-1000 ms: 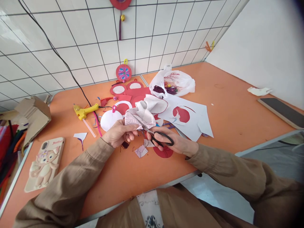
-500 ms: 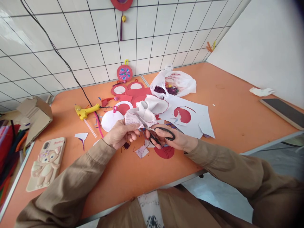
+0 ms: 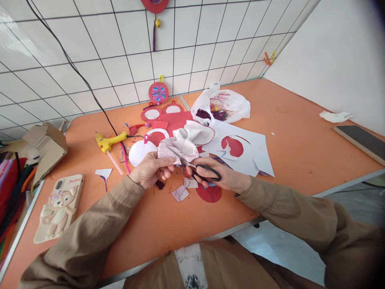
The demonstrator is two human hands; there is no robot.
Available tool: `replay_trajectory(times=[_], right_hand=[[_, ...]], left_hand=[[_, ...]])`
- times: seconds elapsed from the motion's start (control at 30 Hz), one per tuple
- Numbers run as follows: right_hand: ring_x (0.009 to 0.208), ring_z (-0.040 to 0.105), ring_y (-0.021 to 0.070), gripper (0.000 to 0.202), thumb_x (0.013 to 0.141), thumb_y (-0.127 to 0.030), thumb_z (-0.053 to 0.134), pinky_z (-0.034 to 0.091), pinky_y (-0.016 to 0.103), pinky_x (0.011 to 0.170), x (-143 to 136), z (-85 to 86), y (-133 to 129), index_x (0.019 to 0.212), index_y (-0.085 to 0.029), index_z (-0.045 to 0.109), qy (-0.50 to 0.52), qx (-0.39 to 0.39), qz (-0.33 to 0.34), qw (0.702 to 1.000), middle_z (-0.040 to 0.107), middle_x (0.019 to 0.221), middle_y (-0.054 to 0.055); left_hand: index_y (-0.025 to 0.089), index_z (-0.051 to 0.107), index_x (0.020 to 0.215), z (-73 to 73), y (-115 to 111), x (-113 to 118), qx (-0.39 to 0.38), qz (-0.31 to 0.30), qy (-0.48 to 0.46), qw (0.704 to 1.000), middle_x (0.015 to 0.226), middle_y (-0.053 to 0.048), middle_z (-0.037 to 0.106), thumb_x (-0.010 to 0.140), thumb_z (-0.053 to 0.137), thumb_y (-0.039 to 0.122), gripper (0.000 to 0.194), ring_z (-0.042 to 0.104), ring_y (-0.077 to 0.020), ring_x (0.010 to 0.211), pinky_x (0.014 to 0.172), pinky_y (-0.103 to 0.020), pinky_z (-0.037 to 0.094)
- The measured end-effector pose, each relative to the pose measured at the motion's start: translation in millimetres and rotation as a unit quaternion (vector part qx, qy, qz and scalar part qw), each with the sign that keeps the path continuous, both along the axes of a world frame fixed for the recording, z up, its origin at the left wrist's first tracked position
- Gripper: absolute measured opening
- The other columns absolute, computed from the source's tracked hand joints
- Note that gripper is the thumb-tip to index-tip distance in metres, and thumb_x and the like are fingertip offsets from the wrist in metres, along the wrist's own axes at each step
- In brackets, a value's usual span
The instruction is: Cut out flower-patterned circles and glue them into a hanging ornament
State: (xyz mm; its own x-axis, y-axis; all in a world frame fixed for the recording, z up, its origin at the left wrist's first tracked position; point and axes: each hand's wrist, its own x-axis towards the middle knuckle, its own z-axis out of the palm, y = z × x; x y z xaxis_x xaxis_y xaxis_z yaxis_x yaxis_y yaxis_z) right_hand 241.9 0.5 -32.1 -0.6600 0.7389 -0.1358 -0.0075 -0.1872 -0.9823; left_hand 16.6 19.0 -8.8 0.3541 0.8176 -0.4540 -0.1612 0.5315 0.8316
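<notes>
A pale fabric piece (image 3: pixel 192 134) with thin red line patterns is pinched at its near edge by my left hand (image 3: pixel 152 168). My right hand (image 3: pixel 224 174) grips black-handled scissors (image 3: pixel 212 171), fingers through the loops. The blades point left and lie at the fabric's edge, beside my left fingertips, nearly closed together. Below the hands lie a small patterned scrap (image 3: pixel 180 193) and a dark red round piece (image 3: pixel 209 193), partly covered by the right hand. A white paper disc (image 3: pixel 141 151) with a pink loop rests left of the fabric.
A yellow glue gun (image 3: pixel 110 141) lies at left, above a phone in a cartoon case (image 3: pixel 60 206). Behind are red cut-out sheets (image 3: pixel 177 118), white paper (image 3: pixel 249 138) and a plastic bag (image 3: pixel 237 106). A cardboard box (image 3: pixel 49 148) stands at far left; a dark tablet-like slab (image 3: pixel 363 140) at right.
The scissors' handles have come closer together and the blades have closed on the fabric's edge. My left hand still holds the fabric in nearly the same spot.
</notes>
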Motion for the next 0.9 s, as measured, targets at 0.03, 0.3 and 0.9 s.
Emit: replay_trajectory(times=[0.03,0.3,0.9], right_hand=[[0.047,0.044,0.0056,0.064,0.075,-0.075,0.069,0.034,0.021,0.043,-0.6,0.4,0.5,0.087,-0.013,0.062,-0.004,-0.002,-0.005,1.000,0.051,0.062,-0.004],[0.048,0.051,0.0069,0.061,0.073,-0.072,0.073,0.036,0.020,0.045,-7.9,10.3,0.6,0.083,-0.014,0.059,-0.052,-0.025,-0.017,0.998,0.054,0.064,-0.003],[0.059,0.062,0.0122,0.063,0.081,-0.071,0.067,0.034,0.021,0.046,3.1,3.2,0.3,0.105,-0.013,0.059,0.075,-0.174,0.089,0.978,0.064,0.076,0.004]], left_hand=[[0.011,0.065,0.063,0.0,0.5,-0.7,0.000,0.001,0.002,1.000,0.050,-0.002,0.065,0.072,0.082,0.014,0.020,0.050,-0.0066,0.032,0.031,-0.015,0.037],[0.009,0.068,0.069,2.1,2.3,-2.7,-0.011,0.007,-0.002,1.000,0.057,-0.006,0.069,0.080,0.078,0.019,0.017,0.061,-0.0118,0.039,0.036,-0.018,0.048],[0.010,0.069,0.081,29.0,7.7,2.0,-0.072,0.089,0.002,0.993,0.049,-0.001,0.062,0.097,0.051,0.010,0.024,0.053,-0.0070,0.034,0.033,-0.013,0.040]])
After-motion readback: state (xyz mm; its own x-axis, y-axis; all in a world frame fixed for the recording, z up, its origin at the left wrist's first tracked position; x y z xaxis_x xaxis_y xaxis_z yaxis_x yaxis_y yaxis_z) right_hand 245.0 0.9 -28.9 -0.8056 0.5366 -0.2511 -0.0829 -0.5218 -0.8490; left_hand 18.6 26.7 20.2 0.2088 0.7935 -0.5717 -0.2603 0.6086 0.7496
